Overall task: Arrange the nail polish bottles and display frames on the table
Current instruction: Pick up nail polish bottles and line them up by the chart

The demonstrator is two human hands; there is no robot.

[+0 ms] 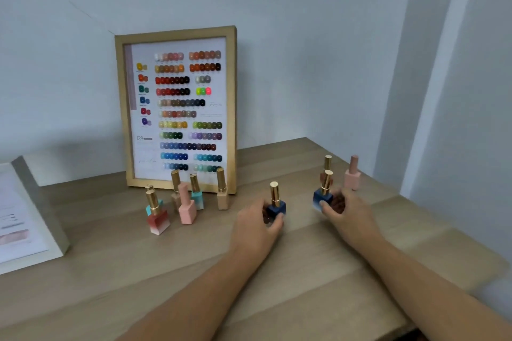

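My left hand (256, 225) grips a dark blue nail polish bottle (275, 203) with a gold cap, upright on the wooden table (277, 271). My right hand (349, 212) holds a blue-to-white bottle (322, 196), also gold-capped, with something brown behind my fingers. A wooden display frame (177, 111) with a colour swatch chart leans against the wall. Before it stand several bottles: a red-white one (158, 219), a pink one (187, 206), a teal one (196, 192) and a beige one (222, 191). A pale pink bottle (352, 174) and a gold-capped one (327, 163) stand at the right.
A second, pale-framed display (36, 213) lies tilted at the table's left edge. The table meets the grey wall at the back and right; its front right corner ends near my right forearm.
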